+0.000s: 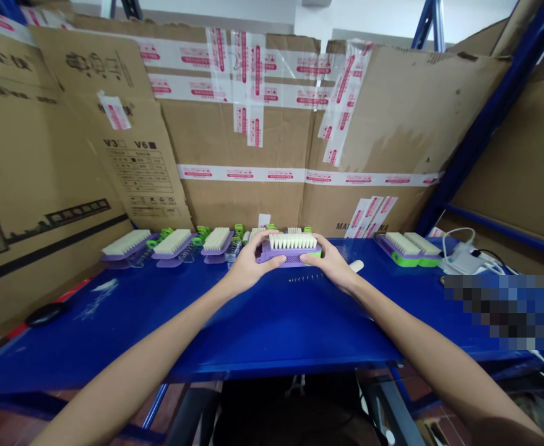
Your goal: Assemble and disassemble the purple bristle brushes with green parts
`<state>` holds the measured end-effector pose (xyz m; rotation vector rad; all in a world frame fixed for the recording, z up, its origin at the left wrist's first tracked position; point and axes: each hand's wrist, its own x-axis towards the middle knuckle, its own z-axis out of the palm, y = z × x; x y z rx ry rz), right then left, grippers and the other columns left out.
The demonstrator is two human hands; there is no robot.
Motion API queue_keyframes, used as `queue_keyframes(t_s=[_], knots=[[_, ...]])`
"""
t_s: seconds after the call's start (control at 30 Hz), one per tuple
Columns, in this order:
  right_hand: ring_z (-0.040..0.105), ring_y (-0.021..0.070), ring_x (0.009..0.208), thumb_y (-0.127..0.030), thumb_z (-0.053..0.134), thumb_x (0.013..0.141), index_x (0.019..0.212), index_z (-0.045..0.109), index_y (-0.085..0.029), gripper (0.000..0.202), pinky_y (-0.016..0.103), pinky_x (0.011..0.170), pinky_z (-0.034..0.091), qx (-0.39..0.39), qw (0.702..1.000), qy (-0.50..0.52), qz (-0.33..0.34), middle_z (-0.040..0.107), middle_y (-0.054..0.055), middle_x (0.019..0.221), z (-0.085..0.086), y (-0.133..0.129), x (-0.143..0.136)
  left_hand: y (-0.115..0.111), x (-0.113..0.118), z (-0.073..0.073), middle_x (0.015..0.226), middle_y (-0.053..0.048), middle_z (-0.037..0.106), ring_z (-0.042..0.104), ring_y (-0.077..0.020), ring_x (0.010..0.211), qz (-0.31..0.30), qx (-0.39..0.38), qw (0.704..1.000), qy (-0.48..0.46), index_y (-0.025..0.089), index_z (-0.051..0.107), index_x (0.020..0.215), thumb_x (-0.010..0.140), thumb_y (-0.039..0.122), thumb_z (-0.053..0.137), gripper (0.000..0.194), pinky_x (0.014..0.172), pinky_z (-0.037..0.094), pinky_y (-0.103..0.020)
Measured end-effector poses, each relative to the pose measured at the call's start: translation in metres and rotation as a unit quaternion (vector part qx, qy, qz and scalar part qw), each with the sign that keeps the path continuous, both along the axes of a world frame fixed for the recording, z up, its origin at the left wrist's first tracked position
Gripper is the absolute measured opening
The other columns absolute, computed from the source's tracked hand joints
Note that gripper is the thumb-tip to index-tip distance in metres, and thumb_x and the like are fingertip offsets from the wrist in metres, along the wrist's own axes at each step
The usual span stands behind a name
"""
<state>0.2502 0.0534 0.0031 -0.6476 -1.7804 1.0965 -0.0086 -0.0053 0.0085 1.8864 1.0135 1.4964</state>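
Between my two hands is a scrub brush (291, 254) with cream bristles facing up and a purple body with a green end at the right. My left hand (249, 259) wraps around its left end, thumb along the front side. Around the right end closes my right hand (331, 260), its thumb on the green part. Just below the brush, a row of several tiny dark pieces (305, 279) lies on the blue table (272, 334). A pale rounded strip (356, 266) shows beside my right wrist.
Along the back left stand several purple brushes (173, 243) with green clips (202, 235) and clear parts between them. A green-and-purple double brush (411, 248) sits back right, near a white box with cables (461, 257). Cardboard walls (244, 136) enclose the table. A black round object (45, 314) lies left.
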Motion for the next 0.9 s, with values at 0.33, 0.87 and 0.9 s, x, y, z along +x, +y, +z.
queue_keyframes(t_s=[0.33,0.87,0.9], knots=[[0.068,0.0334,0.135,-0.057,0.101,0.077,0.146,0.061,-0.029,0.085,0.058,0.12,0.056,-0.026,0.999,0.022,-0.022,0.071,0.013,0.141,-0.003,-0.005,-0.01,0.005,-0.007,0.001,0.15,-0.013,0.072,0.068,-0.0359,0.137,0.023,-0.054,0.997,-0.041,0.026,0.069,0.142,0.087,0.057,0.093,0.067,0.117,0.054,-0.053],[0.067,0.0342,0.137,-0.056,0.101,0.076,0.155,0.055,-0.028,0.096,0.058,0.122,0.055,-0.017,0.998,0.043,-0.046,0.069,0.014,0.146,0.007,-0.017,-0.01,-0.004,0.001,0.004,0.156,-0.012,0.066,0.063,-0.035,0.143,0.0,-0.039,0.997,-0.062,0.028,0.067,0.146,0.093,0.057,0.09,0.065,0.124,0.049,-0.053],[0.068,0.0337,0.134,-0.056,0.101,0.075,0.154,0.057,-0.027,0.094,0.057,0.12,0.056,-0.042,0.997,0.045,-0.037,0.07,0.014,0.144,0.008,-0.017,-0.009,-0.003,-0.001,0.004,0.157,-0.012,0.066,0.064,-0.035,0.142,-0.026,-0.077,0.993,-0.09,0.028,0.068,0.145,0.092,0.057,0.09,0.064,0.121,0.052,-0.053]])
